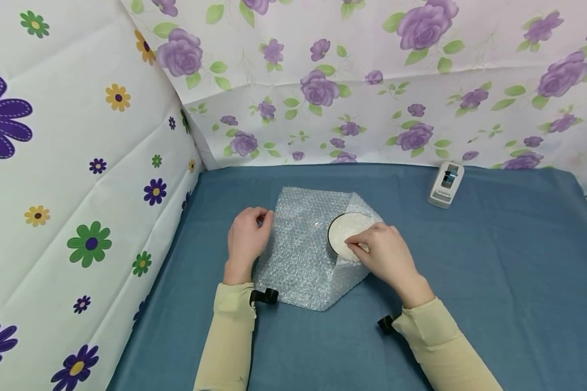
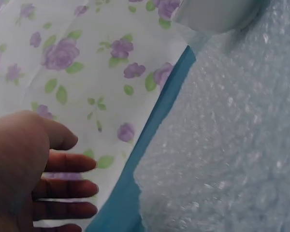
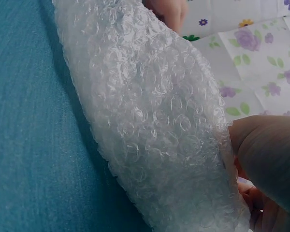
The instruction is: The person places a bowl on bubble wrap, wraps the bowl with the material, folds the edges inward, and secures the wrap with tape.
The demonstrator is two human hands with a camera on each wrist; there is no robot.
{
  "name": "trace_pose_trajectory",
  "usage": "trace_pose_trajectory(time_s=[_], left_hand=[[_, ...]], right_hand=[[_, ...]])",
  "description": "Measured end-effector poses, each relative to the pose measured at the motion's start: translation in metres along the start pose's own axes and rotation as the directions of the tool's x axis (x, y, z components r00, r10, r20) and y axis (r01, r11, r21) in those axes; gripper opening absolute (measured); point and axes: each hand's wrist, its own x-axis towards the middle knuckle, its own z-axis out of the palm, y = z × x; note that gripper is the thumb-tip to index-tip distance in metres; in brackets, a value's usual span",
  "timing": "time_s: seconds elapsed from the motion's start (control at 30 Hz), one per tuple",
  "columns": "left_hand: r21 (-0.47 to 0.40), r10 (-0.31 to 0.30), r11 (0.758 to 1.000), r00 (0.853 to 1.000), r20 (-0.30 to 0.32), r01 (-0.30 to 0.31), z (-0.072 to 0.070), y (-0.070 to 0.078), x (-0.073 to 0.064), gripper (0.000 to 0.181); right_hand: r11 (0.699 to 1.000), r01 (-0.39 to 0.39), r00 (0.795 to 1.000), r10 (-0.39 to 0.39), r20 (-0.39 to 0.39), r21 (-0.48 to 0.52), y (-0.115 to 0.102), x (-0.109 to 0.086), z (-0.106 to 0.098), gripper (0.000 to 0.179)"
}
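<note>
the round white object (image 1: pixel 341 232) lies on the right part of the bubble wrap (image 1: pixel 300 244), just left of the right hand (image 1: pixel 387 256), which pinches the wrap's flap over it; the left hand (image 1: pixel 247 239), loose and holding nothing, is farther, beside the left edge

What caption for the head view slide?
Right hand over white round dark-rimmed object on clear plastic bubble wrap; left hand near its left edge.
</note>
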Motion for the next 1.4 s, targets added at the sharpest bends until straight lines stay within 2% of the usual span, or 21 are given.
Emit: trace_pose_trajectory(time_s=[0.23,0.47,0.53,0.77,0.83,0.97,1.07,1.2,1.3,1.4], left_hand=[[0.028,-0.135,0.991,0.988,0.068,0.134,0.009,-0.004,0.000,0.033],[0.035,-0.232,0.973,0.960,0.158,0.229,0.014,-0.006,0.000,0.042],[0.027,-0.241,0.970,0.953,0.184,0.240,0.015,-0.007,0.001,0.045],[-0.011,-0.227,0.972,0.947,0.226,0.235,0.016,-0.010,0.003,0.050],[-0.014,-0.237,0.969,0.941,0.240,0.248,0.015,-0.011,0.003,0.051],[-0.012,-0.272,0.958,0.918,0.288,0.287,0.015,-0.011,0.011,0.055],[-0.023,-0.288,0.950,0.901,0.324,0.312,0.018,-0.010,0.026,0.059],[-0.048,-0.331,0.926,0.869,0.367,0.374,0.022,-0.007,0.042,0.062],[-0.037,-0.370,0.909,0.845,0.386,0.415,0.024,-0.005,0.048,0.062],[-0.019,-0.385,0.905,0.838,0.386,0.425,0.025,-0.003,0.051,0.061]], right_hand=[[1.000,-0.027,0.999,0.027,0.022,0.000,-0.002,-0.001,0.002,0.017],[0.999,-0.046,0.998,0.047,0.039,-0.026,-0.004,0.000,0.002,0.013],[0.999,-0.040,0.999,0.042,0.035,-0.036,-0.005,0.000,0.002,0.011],[0.998,-0.017,1.000,0.018,0.015,-0.063,-0.007,0.000,0.002,0.008],[0.998,0.000,1.000,0.001,0.017,-0.069,-0.007,0.000,0.002,0.008],[0.996,0.029,0.999,-0.026,0.037,-0.083,-0.006,0.001,0.000,0.009],[0.995,0.038,0.998,-0.034,0.047,-0.088,-0.004,0.002,-0.001,0.009],[0.994,0.057,0.997,-0.051,0.066,-0.094,-0.003,0.003,0.000,0.009],[0.990,0.070,0.992,-0.056,0.109,-0.126,-0.005,0.002,0.000,0.011],[0.984,0.075,0.984,-0.047,0.169,-0.164,-0.007,0.003,-0.001,0.013]])
